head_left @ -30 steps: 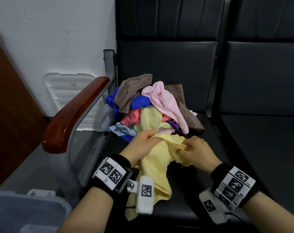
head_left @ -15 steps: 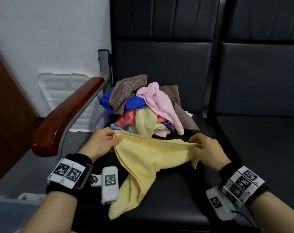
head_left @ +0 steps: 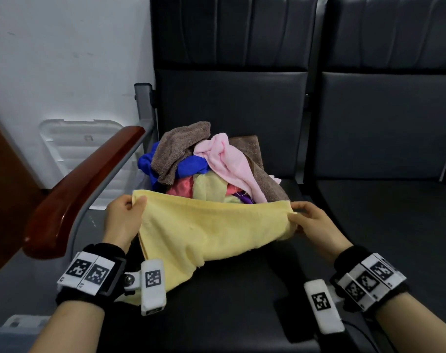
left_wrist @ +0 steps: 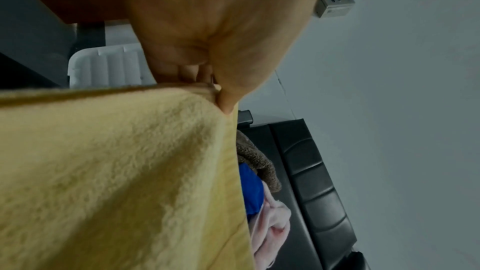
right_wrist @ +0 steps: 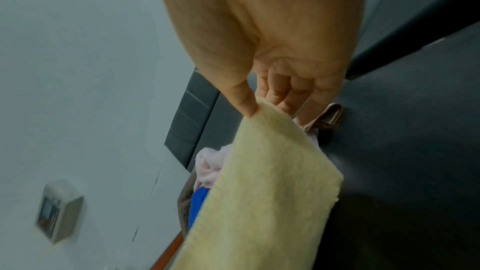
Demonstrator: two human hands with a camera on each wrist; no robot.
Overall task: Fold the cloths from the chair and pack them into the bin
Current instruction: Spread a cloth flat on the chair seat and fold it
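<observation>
A yellow cloth [head_left: 204, 233] is stretched flat above the front of the black chair seat [head_left: 242, 301]. My left hand [head_left: 130, 210] pinches its far left corner and my right hand [head_left: 302, 215] pinches its far right corner. The left wrist view shows the thumb of the left hand [left_wrist: 223, 100] clamped on the yellow cloth [left_wrist: 116, 171]; the right wrist view shows the right hand [right_wrist: 257, 108] pinching the cloth's [right_wrist: 259, 192] top edge. Behind lies a pile of cloths [head_left: 206, 164]: brown, pink, blue, red, yellow. A grey bin's rim [head_left: 20, 324] peeks in at the lower left.
A wooden armrest [head_left: 82, 189] on a metal frame borders the seat's left side. A white plastic lid [head_left: 76, 146] leans on the wall behind it. A second black seat [head_left: 395, 225] stands to the right.
My hands have moved apart, the left one leftward and the right one rightward, pulling the bunched yellow cloth out into a wide, taut sheet in front of the pile.
</observation>
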